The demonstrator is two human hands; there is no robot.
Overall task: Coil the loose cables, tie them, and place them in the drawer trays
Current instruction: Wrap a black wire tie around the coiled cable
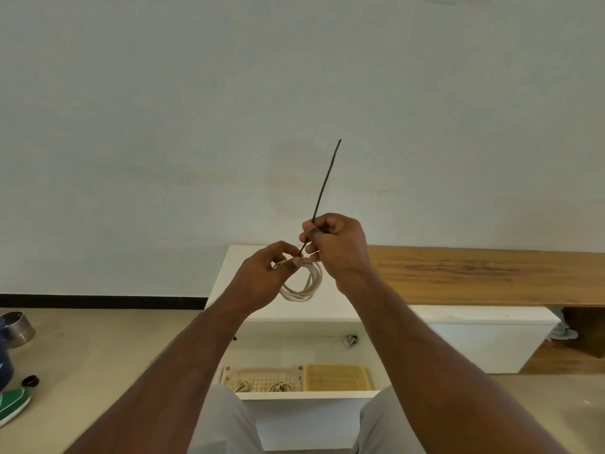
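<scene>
- My left hand [262, 273] holds the coiled white cable [302, 283] up in the air, above the open drawer [294, 352]; fingers [296, 263] curled through the loops, thumb pinching the top of the coil.
- My right hand [337, 247] is just right of the coil, fingers closed round a black cable tie [324, 185].
- The tie's lower end meets the coil right at my left thumb; its long tail sticks up and a bit right, against the wall [294, 93].
- Can't tell whether the tie is already looped round the coil.
- In the drawer, straight below the coil: a beige perforated tray [262, 378] with two small bundled cables [244, 386] at its near edge.
- A yellow tray [337, 376] is touching the beige tray's right side.
- The wooden surface [474, 273] runs off right of the coil, behind my right hand.
</scene>
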